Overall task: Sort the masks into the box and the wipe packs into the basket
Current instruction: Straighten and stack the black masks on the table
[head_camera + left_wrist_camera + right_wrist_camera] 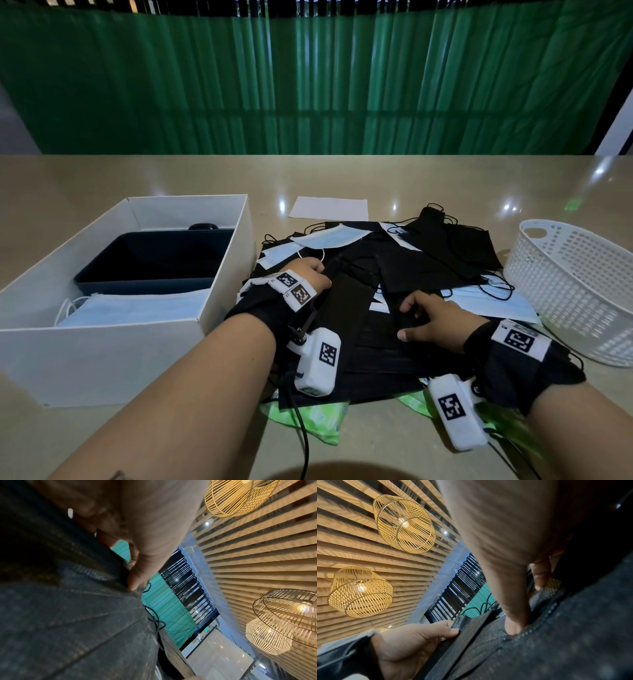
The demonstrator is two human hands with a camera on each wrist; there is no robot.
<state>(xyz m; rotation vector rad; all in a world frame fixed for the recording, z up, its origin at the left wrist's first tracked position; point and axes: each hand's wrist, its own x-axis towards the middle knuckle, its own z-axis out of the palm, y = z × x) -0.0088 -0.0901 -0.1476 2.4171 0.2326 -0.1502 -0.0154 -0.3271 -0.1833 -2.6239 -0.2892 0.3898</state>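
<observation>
Bare worktop [102,178] spans the frame's upper middle; the mask pile [394,274] fills the centre, walled by the white box [219,274] left and basket [582,284] right.

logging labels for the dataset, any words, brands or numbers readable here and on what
No readable text in any view.
Wrist tags: square black-and-white code patterns, no letters.
Green wipe pack: small print, too blurred to read.
White box: plain, no label visible.
White basket: no label visible.
White sheet: blank on the side shown.
Green sign beyond the glass: too small to read.
</observation>
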